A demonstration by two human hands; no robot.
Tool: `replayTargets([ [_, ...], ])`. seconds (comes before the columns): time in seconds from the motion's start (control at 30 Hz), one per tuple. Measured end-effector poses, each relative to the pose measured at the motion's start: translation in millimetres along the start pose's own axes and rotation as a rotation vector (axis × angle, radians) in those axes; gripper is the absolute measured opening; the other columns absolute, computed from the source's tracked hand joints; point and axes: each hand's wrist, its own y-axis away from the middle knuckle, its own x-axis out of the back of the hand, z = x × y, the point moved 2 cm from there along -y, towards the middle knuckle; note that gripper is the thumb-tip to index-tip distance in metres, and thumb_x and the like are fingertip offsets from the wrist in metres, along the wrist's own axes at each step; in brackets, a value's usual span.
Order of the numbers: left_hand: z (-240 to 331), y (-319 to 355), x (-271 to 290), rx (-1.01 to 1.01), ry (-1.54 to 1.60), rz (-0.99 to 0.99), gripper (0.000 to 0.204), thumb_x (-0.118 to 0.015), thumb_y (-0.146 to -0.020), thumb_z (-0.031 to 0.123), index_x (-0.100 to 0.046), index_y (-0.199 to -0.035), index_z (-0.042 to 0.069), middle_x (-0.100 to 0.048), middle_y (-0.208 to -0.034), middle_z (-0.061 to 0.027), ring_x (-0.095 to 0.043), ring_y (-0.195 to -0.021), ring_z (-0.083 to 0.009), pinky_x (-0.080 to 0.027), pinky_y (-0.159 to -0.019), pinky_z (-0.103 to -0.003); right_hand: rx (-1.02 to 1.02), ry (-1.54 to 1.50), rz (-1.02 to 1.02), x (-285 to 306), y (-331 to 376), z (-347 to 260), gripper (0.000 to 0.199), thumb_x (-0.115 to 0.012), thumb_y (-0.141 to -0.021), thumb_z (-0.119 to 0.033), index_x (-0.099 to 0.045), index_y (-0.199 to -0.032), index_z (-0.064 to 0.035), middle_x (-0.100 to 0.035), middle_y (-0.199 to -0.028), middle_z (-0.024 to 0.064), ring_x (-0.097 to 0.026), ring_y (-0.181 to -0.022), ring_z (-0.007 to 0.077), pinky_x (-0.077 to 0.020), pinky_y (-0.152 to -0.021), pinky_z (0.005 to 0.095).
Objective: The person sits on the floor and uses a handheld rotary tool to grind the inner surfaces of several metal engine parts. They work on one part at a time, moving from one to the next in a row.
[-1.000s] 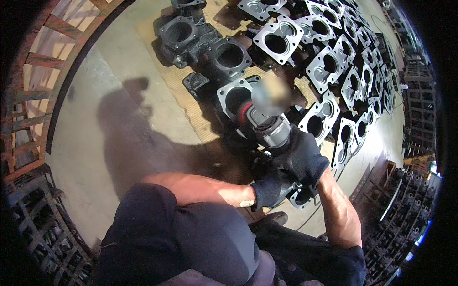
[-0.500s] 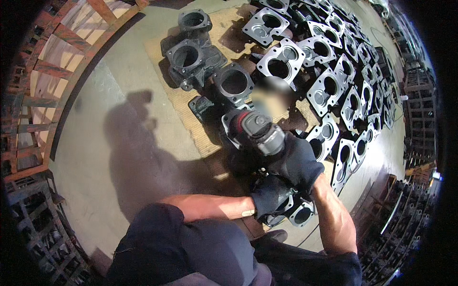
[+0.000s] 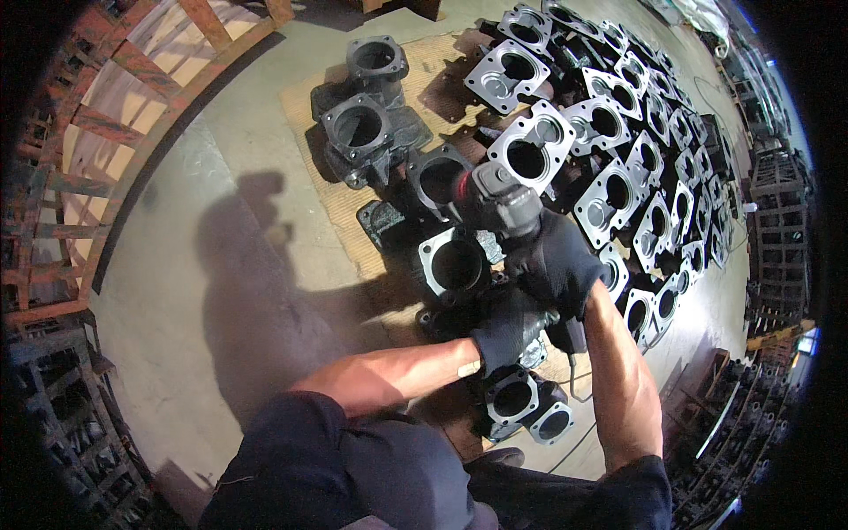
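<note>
My right hand (image 3: 556, 265), in a dark glove, is closed around the body of a dark angle grinder (image 3: 505, 201). The grinder's head is above the row of castings, next to a dark round-bored casting (image 3: 435, 177); its disc cannot be made out. Close by, my gloved left hand (image 3: 512, 329) is low among the castings with its fingers curled; what they grip is hidden in shadow. Just beyond it sits a casting with a bright flange edge (image 3: 430, 256) and a wide bore. Two smaller flanged openings (image 3: 555, 424) show nearer my legs.
Many castings with bright machined faces (image 3: 609, 201) crowd the right side. Darker castings (image 3: 358, 128) stand on cardboard (image 3: 305, 106) at the far left. A cord (image 3: 576, 380) runs beside my right forearm. Wooden crates (image 3: 106, 128) line the left; metal racks stand at right.
The grinder and my right hand have moved farther away and slightly right, uncovering the bright-edged casting. My left hand has also shifted forward. The whole view has shifted slightly.
</note>
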Motion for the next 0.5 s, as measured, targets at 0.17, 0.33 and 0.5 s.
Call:
replayTargets([
  [0.17, 6.4, -29.8, 20.6, 0.017, 0.113, 0.118, 0.026, -0.06, -0.094, 0.02, -0.068, -0.105, -0.001, -0.07, -0.105, -0.019, -0.065, -0.098, -0.0291, -0.048, -0.088, -0.04, -0.021, 0.067, -0.027, 8.1, -49.9, 8.2, 0.036, -0.073, -0.074, -0.028, -0.068, -0.098, -0.002, -0.07, -0.087, 0.0214, -0.067, -0.089, 0.0373, -0.053, -0.079, 0.0385],
  [0.33, -7.8, -36.5, 23.6, -0.212, 0.018, 0.163, 0.031, -0.056, -0.097, 0.023, -0.065, -0.114, -0.001, -0.067, -0.113, -0.0205, -0.062, -0.11, -0.0296, -0.046, -0.095, -0.04, -0.069, 0.052, -0.01, 8.6, -51.2, -6.4, 0.028, -0.075, -0.066, -0.014, -0.067, -0.089, -0.0002, -0.07, -0.08, 0.011, -0.064, -0.072, 0.0169, -0.0527, -0.07, 0.0319],
  [0.5, 27.0, -11.3, 13.5, 0.024, -0.175, -0.019, 0.032, -0.056, -0.096, 0.026, -0.065, -0.114, 0.0, -0.068, -0.11, -0.018, -0.063, -0.104, -0.0274, -0.047, -0.093, -0.039, -0.03, 0.003, 0.013, 10.8, -22.5, 0.2, 0.03, -0.075, -0.066, -0.015, -0.066, -0.089, 0.0006, -0.069, -0.075, 0.0108, -0.063, -0.069, 0.0165, -0.0525, -0.068, 0.0327],
])
